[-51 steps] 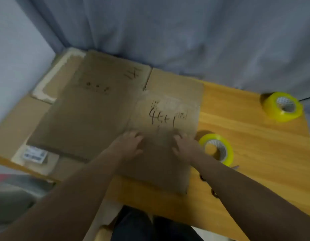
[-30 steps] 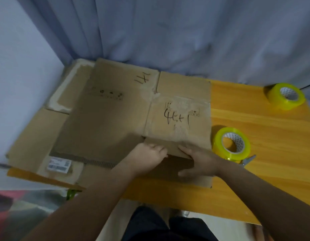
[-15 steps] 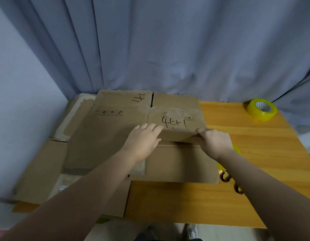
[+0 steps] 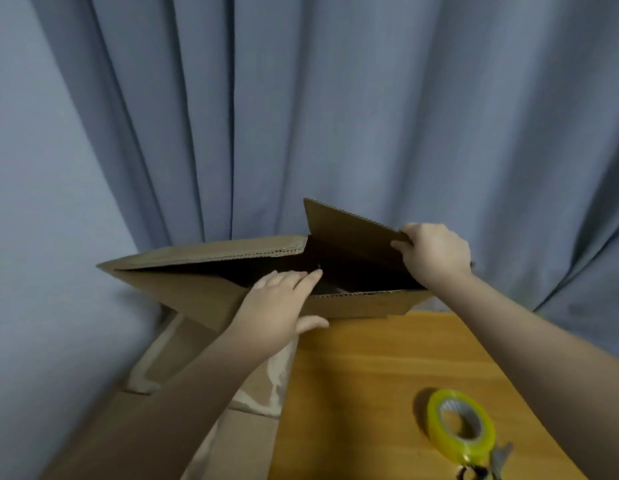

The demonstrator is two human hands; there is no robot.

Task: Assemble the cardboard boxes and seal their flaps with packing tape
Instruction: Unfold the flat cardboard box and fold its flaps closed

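1. We hold the box (image 4: 204, 292) in the air above the far left corner of the tabletop (image 4: 363, 375). It is half opened from flat, with its dark mouth turned toward us.
2. Our right hand (image 4: 436, 254) grasps the edge of the raised flap, fingers curled over it. We judge that this pulls one wall away from the other.
3. Our left hand (image 4: 277, 306) lies released on the near wall, fingers straight up to the rim and thumb spread. It seems to steady that side so the box can square up.
4. The tape roll (image 4: 460, 426) waits toward the near edge on the right, with scissors (image 4: 490, 462) just beside it. Both are well apart from the box, so sealing is not yet due.
5. Flat cardboard (image 4: 183, 355) lies below the box along the left edge, and the curtain (image 4: 336, 116) hangs close behind. Either may catch the flaps when we swing them.
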